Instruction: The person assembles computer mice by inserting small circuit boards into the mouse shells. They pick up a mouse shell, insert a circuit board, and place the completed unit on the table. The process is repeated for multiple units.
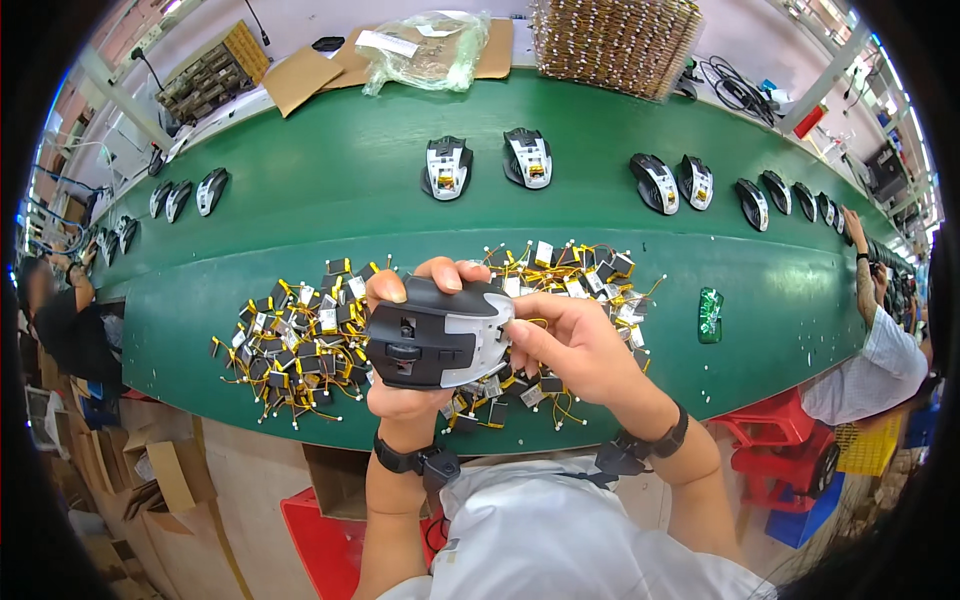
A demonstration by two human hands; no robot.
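Observation:
A black and white computer mouse (425,338) is up in front of me, above the green bench. My left hand (400,300) grips it from the left, fingers curled over the far side and palm below. At its white rear end, the thumb and fingers of my right hand (560,345) pinch together. A bit of yellow wire shows by those fingertips; what they hold is mostly hidden. Around and beneath both hands lie loose small battery packs (328,320), black and silver with yellow tape, thin wires and white plugs.
Partly built mice (447,168) stand in a row along the bench's far strip (330,170). A green packet (710,315) lies to the right. At the back are a clear plastic bag (425,50) and a stacked tray (615,45). Co-workers sit at both ends; one's hand (855,230) reaches in.

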